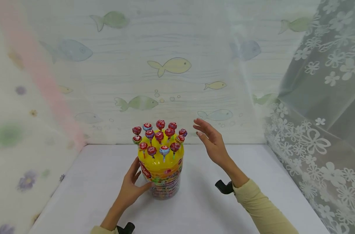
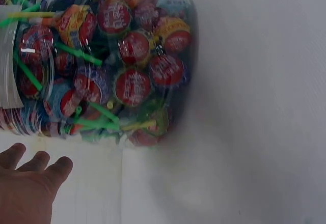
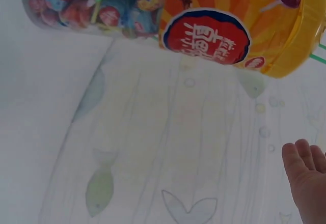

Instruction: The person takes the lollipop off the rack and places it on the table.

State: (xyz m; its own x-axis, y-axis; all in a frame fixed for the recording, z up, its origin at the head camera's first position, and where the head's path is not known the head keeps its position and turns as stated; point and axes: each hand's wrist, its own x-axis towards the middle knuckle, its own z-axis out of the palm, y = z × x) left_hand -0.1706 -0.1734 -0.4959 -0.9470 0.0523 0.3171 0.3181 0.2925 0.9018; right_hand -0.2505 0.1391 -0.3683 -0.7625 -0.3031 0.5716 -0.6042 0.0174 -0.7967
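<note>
A clear plastic jar [image 1: 165, 187] with a yellow lid [image 1: 158, 162] stands upright on the white table. Through its wall in the left wrist view, wrapped lollipops [image 2: 133, 86] with green and yellow sticks show. Several more lollipops [image 1: 164, 149] in red, purple and blue wrappers stand on their sticks in the lid. My left hand [image 1: 130, 191] is spread at the jar's left side, its thumb overlapping the front of the wall in the head view. To the jar's right, my right hand [image 1: 213, 143] is raised in the air, fingers extended, holding nothing.
White table surface [image 1: 241, 204] surrounds the jar. Behind it hangs a pale curtain [image 1: 177, 84] printed with fish. Lace fabric [image 1: 309, 156] with white flowers drapes along the right side, and a flower-printed sheet [image 1: 25, 152] lines the left.
</note>
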